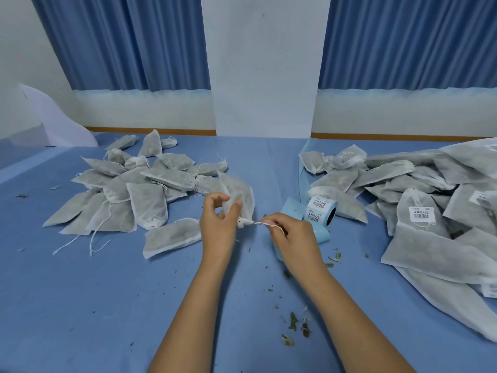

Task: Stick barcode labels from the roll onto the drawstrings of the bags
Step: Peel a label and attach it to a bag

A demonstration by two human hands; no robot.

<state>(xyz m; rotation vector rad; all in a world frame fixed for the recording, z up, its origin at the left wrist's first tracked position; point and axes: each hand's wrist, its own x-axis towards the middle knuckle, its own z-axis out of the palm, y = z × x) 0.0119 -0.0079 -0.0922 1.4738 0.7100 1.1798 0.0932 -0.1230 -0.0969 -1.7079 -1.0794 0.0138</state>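
We are gripping a bag at its gathered neck with our left hand, thumb and curled fingers closing round the fabric above the blue table cloth. The bag is rising off the cloth with its long axis running away from us, its neck pointing down toward us and its closed bottom end pointing toward the far wall. Our right hand is pinching the drawstring between thumb and forefinger, with the other fingers curling in loosely. The string is stretching taut and roughly level from the neck rightward to that pinch, and its loose end is lying over our fingers. Just beyond the right hand the label roll is lying on its side, its dark core facing right and toward us and its printed barcode labels facing up. Its pale blue backing strip is trailing out beneath our right hand. To the left an unlabelled pile of bags is sprawling with loose strings. To the right a labelled pile is spreading to the edge of view, one tag showing its barcode. Leaf crumbs are lying between our forearms
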